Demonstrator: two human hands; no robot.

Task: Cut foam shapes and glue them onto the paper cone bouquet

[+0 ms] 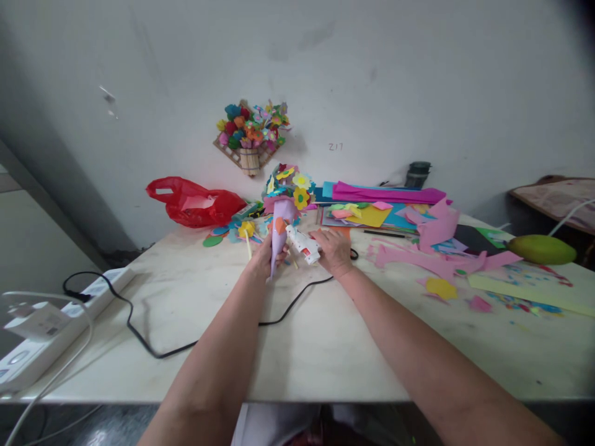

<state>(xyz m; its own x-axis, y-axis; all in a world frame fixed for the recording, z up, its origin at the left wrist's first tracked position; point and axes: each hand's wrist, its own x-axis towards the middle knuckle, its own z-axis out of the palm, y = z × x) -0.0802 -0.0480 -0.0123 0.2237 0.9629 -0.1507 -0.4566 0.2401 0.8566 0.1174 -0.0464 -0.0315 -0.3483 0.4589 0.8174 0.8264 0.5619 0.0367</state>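
Nearest, the bare front of a pale tabletop (320, 365), with a white power strip (21, 365) at the left, a bulky white adapter (39, 322) on it, and a black cord (153, 354) snaking from there beneath the left forearm toward the right hand. A little farther in, at the right, a pale yellow strip (530, 294) beside tiny colourful scraps (525, 305), and a yellow flower shape (440, 288) on pink paper. Around the middle, grips with the left hand (267, 254) a purple paper cone (284, 210), narrow tip down, bearing an orange patch (279, 225) and topped with many-coloured paper flowers (297, 179). Holds in the right hand (332, 246) a white glue gun (302, 243), nozzle toward the cone, close by the patch; contact or gap too small to tell. Left of the left hand, a yellow paper flower (246, 228) on a pale stem. Well to the right, pink offcuts (416, 259) and a green-yellow oval thing (542, 249). Behind the hands, a black stick (383, 234), coloured sheets (400, 214), a magenta paper bundle (388, 193), a crumpled red bag (186, 214) and a dark lidded jar (417, 176). Farthest, a grey wall (418, 80) with a lattice hanging (250, 160) full of bright flowers.
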